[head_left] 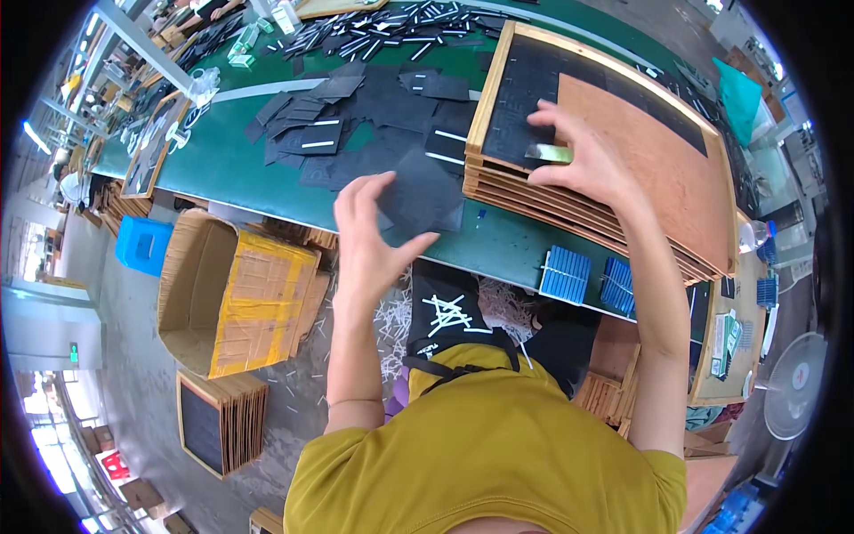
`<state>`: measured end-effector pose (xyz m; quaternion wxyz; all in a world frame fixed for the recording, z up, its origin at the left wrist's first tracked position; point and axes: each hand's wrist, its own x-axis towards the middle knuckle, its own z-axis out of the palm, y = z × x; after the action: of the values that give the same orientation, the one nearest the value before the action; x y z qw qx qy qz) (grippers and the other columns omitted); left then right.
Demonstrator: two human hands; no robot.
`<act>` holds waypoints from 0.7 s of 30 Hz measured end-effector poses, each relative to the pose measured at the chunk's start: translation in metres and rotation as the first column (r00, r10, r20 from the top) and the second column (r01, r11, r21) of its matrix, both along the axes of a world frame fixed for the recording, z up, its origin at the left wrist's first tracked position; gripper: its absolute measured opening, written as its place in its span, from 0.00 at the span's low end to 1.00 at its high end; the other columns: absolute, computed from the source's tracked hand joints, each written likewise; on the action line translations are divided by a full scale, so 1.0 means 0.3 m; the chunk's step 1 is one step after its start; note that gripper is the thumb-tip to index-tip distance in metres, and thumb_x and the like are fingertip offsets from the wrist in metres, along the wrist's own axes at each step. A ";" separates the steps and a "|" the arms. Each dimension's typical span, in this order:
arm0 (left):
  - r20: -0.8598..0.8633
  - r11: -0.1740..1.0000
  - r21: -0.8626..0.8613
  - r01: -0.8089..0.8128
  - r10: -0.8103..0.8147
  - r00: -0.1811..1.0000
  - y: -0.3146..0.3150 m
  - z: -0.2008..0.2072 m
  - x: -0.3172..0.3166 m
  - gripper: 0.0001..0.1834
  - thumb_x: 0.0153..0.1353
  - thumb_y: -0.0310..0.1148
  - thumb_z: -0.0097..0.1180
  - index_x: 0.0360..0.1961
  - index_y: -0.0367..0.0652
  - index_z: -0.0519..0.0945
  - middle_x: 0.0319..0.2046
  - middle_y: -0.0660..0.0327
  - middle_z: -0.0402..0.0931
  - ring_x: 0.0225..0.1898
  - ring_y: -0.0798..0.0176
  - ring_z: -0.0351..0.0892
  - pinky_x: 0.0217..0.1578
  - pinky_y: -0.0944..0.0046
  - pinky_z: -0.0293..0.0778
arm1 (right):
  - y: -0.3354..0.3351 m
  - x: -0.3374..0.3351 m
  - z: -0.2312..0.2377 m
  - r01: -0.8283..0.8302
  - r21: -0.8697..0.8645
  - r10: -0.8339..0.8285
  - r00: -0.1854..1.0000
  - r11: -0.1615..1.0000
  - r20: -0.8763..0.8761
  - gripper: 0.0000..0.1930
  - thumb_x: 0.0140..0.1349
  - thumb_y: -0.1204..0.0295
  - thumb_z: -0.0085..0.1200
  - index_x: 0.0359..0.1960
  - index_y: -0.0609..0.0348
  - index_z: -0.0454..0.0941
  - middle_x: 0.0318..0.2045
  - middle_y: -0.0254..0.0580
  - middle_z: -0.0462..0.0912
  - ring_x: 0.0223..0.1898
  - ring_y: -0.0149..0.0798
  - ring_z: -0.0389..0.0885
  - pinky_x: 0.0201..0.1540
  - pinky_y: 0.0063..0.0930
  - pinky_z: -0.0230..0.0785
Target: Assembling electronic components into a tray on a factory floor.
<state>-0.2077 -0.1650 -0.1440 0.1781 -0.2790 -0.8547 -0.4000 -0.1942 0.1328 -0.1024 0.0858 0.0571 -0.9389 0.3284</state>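
Note:
My left hand (363, 233) is open at the table's near edge, its thumb and fingers spread apart beside a loose black square sheet (425, 189). My right hand (587, 160) is over the top wooden frame (487, 93) of a stack, its fingers curled round a small flat green piece (553, 154) with a greyish end. The exact kind of that piece is too small to tell. Below the hand, the frame holds a black panel (525, 84) and a brown board (658, 151). More black sheets (391, 98) lie in a loose pile left of the frames, some carrying white strips.
Many narrow black pieces (382, 31) cover the far side of the green table (258, 191). Blue ribbed blocks (566, 274) sit at its near edge. A cardboard box (267, 303) and stacked framed panels (222, 423) stand left on the floor; a fan (794, 387) is at right.

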 end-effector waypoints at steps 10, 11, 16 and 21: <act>0.041 0.940 0.104 0.326 -0.332 0.942 0.157 0.035 0.089 0.49 0.26 0.36 0.76 0.53 0.40 0.65 0.49 0.55 0.66 0.51 0.56 0.67 0.49 0.61 0.65 | -0.057 0.314 -0.026 0.066 -0.123 -0.095 0.965 0.990 -0.245 0.22 0.43 0.81 0.63 0.44 0.59 0.76 0.35 0.32 0.78 0.33 0.25 0.72 0.35 0.18 0.65; 0.045 0.933 0.107 0.343 -0.349 0.936 0.178 0.019 0.101 0.49 0.26 0.36 0.76 0.53 0.40 0.65 0.49 0.55 0.66 0.51 0.56 0.67 0.49 0.61 0.65 | -0.058 0.343 -0.025 0.085 -0.122 -0.112 0.964 0.989 -0.241 0.22 0.43 0.81 0.63 0.44 0.59 0.76 0.35 0.32 0.78 0.33 0.25 0.72 0.35 0.18 0.65; 0.220 0.209 0.971 0.112 -0.971 -0.097 0.323 -0.067 0.252 0.44 0.35 0.30 0.73 0.55 0.39 0.61 0.51 0.58 0.65 0.53 0.61 0.66 0.53 0.62 0.63 | -0.040 0.416 -0.070 0.035 -0.635 -0.084 0.995 0.772 -0.048 0.09 0.45 0.79 0.59 0.30 0.63 0.77 0.23 0.32 0.70 0.24 0.25 0.65 0.28 0.17 0.60; 0.143 0.235 0.967 -0.098 -0.818 -0.557 0.327 -0.157 0.238 0.33 0.53 0.39 0.61 0.55 0.30 0.66 0.44 0.54 0.75 0.45 0.59 0.76 0.42 0.62 0.74 | 0.055 0.461 -0.045 -0.141 -0.489 0.296 0.921 0.861 0.254 0.19 0.48 0.69 0.62 0.14 0.63 0.62 0.16 0.34 0.64 0.20 0.27 0.58 0.24 0.22 0.52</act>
<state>-0.1361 -0.0668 -0.1911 -0.6645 -0.2051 -0.1418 -0.7045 -0.0559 0.1491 -0.1161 -0.0950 0.0884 -0.8219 0.5546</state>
